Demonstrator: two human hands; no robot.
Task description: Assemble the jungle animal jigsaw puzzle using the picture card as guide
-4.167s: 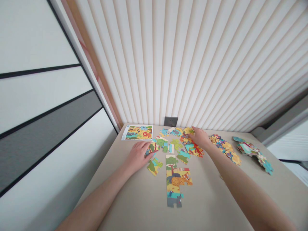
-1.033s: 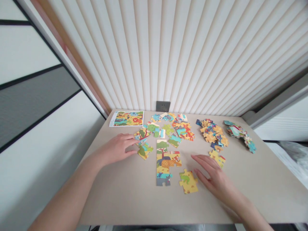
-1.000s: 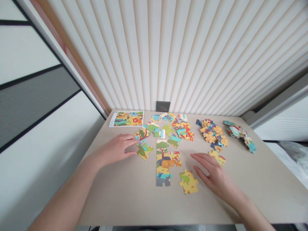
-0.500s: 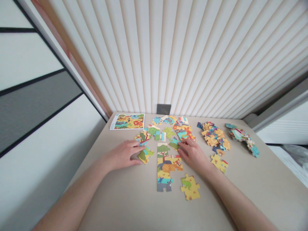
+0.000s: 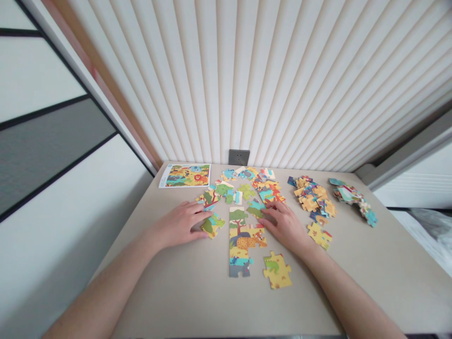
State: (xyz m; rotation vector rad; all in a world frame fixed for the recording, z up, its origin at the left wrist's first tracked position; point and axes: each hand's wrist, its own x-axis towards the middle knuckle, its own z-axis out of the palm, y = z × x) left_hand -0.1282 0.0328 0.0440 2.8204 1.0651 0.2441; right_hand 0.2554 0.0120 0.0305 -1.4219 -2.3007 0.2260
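Observation:
My left hand [image 5: 185,221] lies low over the table with its fingers apart. Its index finger and thumb touch a green-and-yellow puzzle piece [image 5: 213,227], and the other fingertips reach a piece with a tree [image 5: 208,197]. On the right, my right hand [image 5: 280,220] has thumb and index finger apart, fingertips at the edge of a green-and-teal puzzle piece [image 5: 255,208]. That piece lies tilted beside the upper right of a joined puzzle section [image 5: 239,242] showing a tree, a leopard and a grey animal. Nearer me is a loose yellow piece [image 5: 277,270] with a green crocodile head.
A picture sheet [image 5: 188,175] lies at the back left. Loose pieces [image 5: 247,190] spread behind the joined section. Two piles [image 5: 314,195] [image 5: 349,194] and a yellow piece [image 5: 319,235] lie right. A ribbed wall [image 5: 226,84] with a socket [image 5: 239,157] borders the table [image 5: 169,287].
The view has shifted slightly, so everything sits a little higher and further left. Both hands and the puzzle pieces keep nearly the same places relative to each other.

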